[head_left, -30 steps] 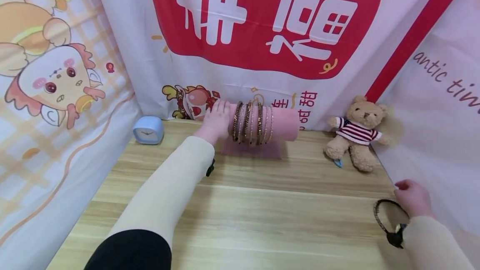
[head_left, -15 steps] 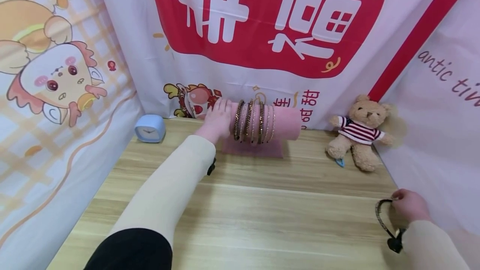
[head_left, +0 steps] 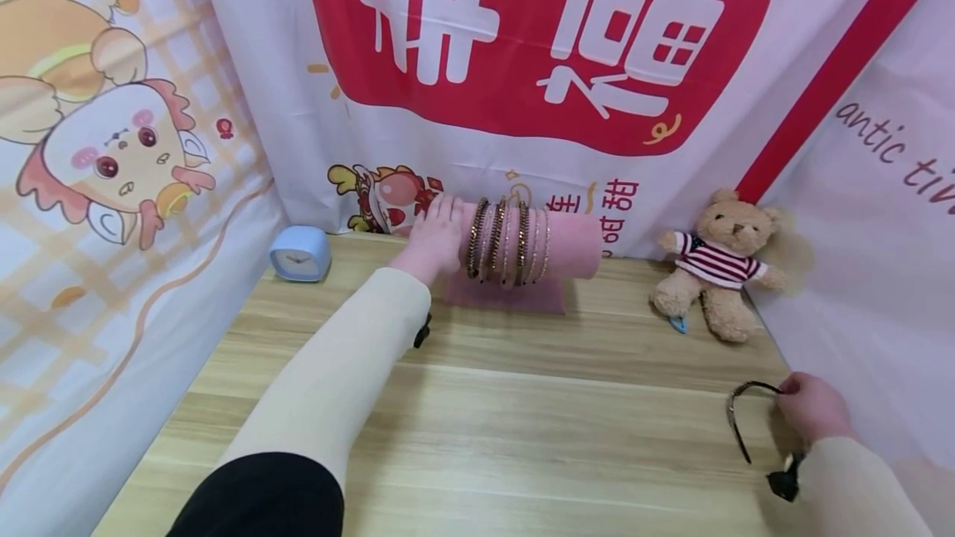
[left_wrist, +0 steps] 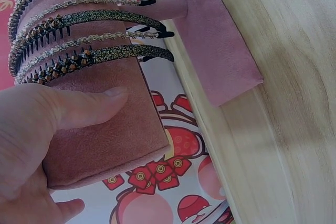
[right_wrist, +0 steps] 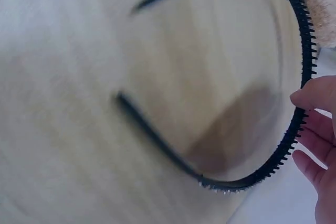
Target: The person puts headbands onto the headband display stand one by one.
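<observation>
My left hand (head_left: 436,234) grips the left end of a pink velvet headband stand (head_left: 578,247). In the left wrist view, its thumb (left_wrist: 100,106) lies along the near side of the roll (left_wrist: 115,140), and most fingers are hidden. Several headbands sit around the roll, alternating dark beaded ones (left_wrist: 115,52) with thin sparkly ones (left_wrist: 84,40). At the table's right edge, my right hand (head_left: 816,411) pinches a dark toothed headband (right_wrist: 305,45) near the middle of its arch. Its two ends point left in the right wrist view, over the wood.
A blue clock (head_left: 300,253) stands at the back left of the wooden table (head_left: 537,437). A teddy bear (head_left: 716,259) in a striped shirt sits at the back right. Printed cloth walls (head_left: 298,139) enclose the back and sides.
The headband in my right hand has turned and shifted left, its arch now standing out from the fingers. My left hand keeps its grip on the stand.
</observation>
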`<action>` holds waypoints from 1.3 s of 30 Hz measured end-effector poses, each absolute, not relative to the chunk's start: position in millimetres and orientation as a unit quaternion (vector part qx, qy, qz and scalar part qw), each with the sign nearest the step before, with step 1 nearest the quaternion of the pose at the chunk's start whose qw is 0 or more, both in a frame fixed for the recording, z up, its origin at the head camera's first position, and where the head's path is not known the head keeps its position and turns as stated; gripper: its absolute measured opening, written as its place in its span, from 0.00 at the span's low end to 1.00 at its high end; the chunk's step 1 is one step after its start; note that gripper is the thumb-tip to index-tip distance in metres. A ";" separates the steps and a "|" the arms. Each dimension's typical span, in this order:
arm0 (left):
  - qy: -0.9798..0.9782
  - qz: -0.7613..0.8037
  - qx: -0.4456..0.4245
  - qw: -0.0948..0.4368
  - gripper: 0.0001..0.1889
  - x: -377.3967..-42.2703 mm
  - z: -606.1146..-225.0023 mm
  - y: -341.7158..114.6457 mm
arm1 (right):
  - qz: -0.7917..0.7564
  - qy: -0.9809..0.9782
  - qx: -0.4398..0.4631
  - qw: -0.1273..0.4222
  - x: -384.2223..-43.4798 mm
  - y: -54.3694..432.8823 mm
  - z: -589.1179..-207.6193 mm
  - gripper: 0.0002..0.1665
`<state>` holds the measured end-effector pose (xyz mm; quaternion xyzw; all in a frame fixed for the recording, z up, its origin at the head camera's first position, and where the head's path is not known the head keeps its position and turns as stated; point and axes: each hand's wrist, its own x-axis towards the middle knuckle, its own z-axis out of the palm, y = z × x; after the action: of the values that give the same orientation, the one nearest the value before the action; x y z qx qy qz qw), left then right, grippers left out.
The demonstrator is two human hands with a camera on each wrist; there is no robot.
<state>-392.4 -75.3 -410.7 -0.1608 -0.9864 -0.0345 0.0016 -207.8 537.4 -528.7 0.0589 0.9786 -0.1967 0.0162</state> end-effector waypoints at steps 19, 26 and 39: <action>-0.986 -0.032 -0.162 0.007 0.55 -392.3 -411.6 -77.4 | -0.457 0.883 0.109 0.007 -260.6 474.1 -462.1 0.24; -0.986 -0.037 -0.163 0.004 0.55 -390.5 -410.1 -75.8 | -0.715 0.690 0.088 0.062 -280.6 446.6 -440.0 0.12; -0.986 -0.030 -0.163 0.008 0.56 -390.2 -409.3 -75.5 | -0.889 0.417 -0.115 0.150 -317.2 391.3 -422.1 0.23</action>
<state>-390.2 -75.5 -409.3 -0.1631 -0.9861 -0.0297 0.0085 -317.2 391.3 -422.1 -0.1150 0.4167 -0.8893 0.1495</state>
